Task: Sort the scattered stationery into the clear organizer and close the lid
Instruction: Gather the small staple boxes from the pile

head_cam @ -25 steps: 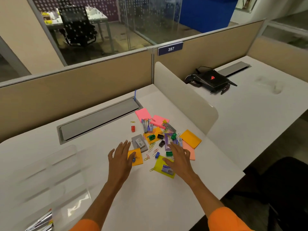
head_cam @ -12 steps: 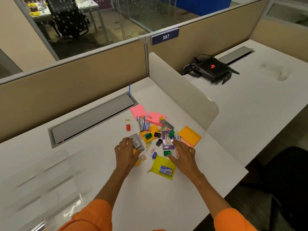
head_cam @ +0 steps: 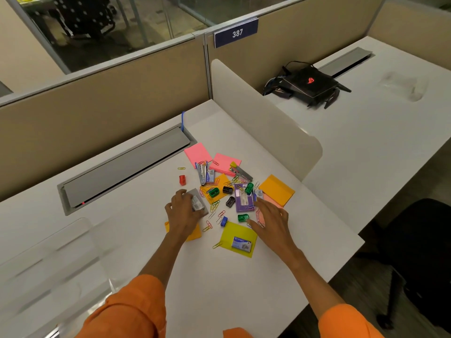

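Scattered stationery lies mid-desk: pink sticky notes (head_cam: 197,153), an orange pad (head_cam: 277,190), a yellow pad (head_cam: 233,234) with a small staple box (head_cam: 241,243) on it, a purple box (head_cam: 244,197), green sharpeners (head_cam: 243,217), a red sharpener (head_cam: 182,179), a stapler (head_cam: 202,172) and several coloured paper clips. My left hand (head_cam: 183,213) curls around a small grey box (head_cam: 199,202). My right hand (head_cam: 271,219) hovers spread-fingered over the clips and a pink note by the purple box. The clear organizer (head_cam: 48,269) lies blurred at the lower left.
A grey cable tray lid (head_cam: 124,167) is set into the desk behind the pile. A white divider panel (head_cam: 263,118) bounds the desk on the right; a black device (head_cam: 307,85) sits on the neighbouring desk. A dark chair (head_cam: 419,252) stands at the right.
My left hand moved forward off the orange note and closed on the grey box. My right hand shifted right and away from the yellow pad toward the purple box.
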Motion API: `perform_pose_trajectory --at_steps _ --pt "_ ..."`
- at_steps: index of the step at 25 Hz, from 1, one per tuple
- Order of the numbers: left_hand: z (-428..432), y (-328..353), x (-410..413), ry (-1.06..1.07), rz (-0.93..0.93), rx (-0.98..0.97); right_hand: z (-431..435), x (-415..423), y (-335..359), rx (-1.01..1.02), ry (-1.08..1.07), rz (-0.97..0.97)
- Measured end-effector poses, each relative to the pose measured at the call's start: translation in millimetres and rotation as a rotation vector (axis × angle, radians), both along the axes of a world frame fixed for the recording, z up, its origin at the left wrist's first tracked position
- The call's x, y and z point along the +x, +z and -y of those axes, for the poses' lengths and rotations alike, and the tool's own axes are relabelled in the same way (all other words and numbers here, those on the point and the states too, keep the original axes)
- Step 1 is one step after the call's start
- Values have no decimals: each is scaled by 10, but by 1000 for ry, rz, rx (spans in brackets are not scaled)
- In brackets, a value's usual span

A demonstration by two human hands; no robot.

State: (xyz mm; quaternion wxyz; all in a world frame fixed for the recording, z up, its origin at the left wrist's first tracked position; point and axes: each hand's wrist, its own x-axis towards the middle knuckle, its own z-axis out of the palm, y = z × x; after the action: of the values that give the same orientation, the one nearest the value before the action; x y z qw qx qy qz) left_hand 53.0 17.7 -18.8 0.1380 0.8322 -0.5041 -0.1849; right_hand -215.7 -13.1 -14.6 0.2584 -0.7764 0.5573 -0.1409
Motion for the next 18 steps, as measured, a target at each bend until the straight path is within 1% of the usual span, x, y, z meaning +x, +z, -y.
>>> perform_pose_trajectory --at_steps 6,8,12,16,18 --pt "-41 184 -64 -49 -33 -202 -75 -55 46 -73 17 33" --pt "-102 268 -117 -58 -22 -250 -144 -54 46 -53 56 22" --pt "-301 351 -241 -80 -39 -313 -341 1 13 91 151 -63" --pt "-482 369 -309 -79 -72 -305 -462 67 -20 115 197 -194" --pt "-554 378 -308 -92 -77 -315 -485 87 -24 113 196 -216"
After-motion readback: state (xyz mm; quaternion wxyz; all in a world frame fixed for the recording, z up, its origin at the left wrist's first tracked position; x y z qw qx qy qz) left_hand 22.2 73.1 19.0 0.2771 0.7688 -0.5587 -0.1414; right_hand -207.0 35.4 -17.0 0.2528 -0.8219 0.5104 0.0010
